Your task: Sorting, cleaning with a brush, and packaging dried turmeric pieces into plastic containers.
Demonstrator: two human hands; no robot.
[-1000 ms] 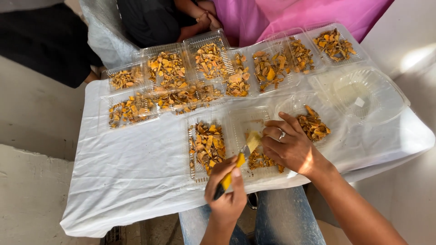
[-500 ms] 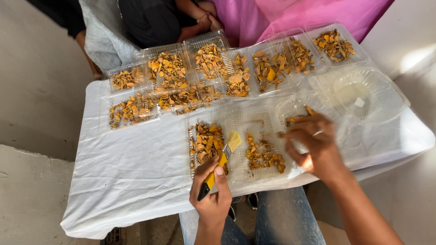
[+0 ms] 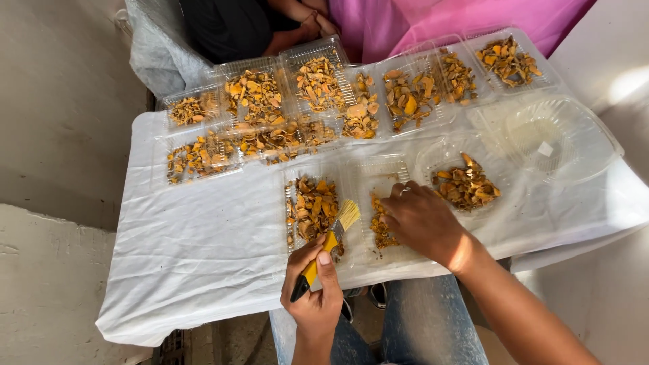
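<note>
My left hand (image 3: 312, 297) grips a small brush (image 3: 332, 236) by its yellow handle. Its pale bristles point up and right over the edge of a clear plastic tray (image 3: 292, 203) that holds orange-yellow dried pieces (image 3: 312, 208). My right hand (image 3: 422, 220) lies palm down in the neighbouring clear tray (image 3: 382, 172). Its bent fingers cover a small heap of the same pieces (image 3: 380, 226), and the fingertips are hidden. Just right of that hand, a round clear container (image 3: 433, 152) holds more pieces.
A white sheet (image 3: 196, 257) covers the narrow table. Several clear trays of orange pieces (image 3: 318, 84) line its far side, and an empty round clear container (image 3: 554, 138) sits at the right. Another person's hand (image 3: 316, 23) and pink garment (image 3: 419, 23) are beyond the table.
My right hand has come back left from the round container to the middle tray. The left hand with the brush has shifted slightly right, toward the gap between the two near trays.
</note>
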